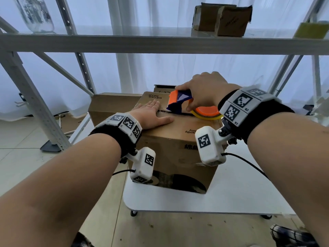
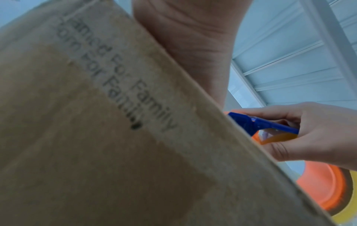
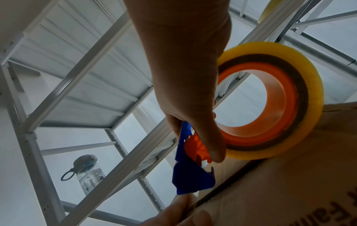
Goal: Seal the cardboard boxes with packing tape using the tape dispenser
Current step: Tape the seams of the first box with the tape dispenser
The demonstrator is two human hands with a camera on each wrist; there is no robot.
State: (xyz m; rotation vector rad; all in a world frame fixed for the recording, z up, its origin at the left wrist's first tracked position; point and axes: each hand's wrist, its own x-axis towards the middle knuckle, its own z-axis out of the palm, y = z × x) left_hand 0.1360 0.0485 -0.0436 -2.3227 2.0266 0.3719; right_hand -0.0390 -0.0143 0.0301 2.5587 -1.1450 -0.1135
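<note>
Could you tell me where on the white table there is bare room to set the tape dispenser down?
Bare patches lie on the white table in front of and right of the box. The box top is crowded by the left hand and right hand.

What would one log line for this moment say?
left hand: flat on box top | right hand: grips dispenser at seam | tape: on box | seam: untaped

Grey metal shelving [image 1: 160,44], clear water bottle [image 1: 33,15] on it, white table [image 1: 231,193], yellow sponge [image 1: 310,30]
</note>
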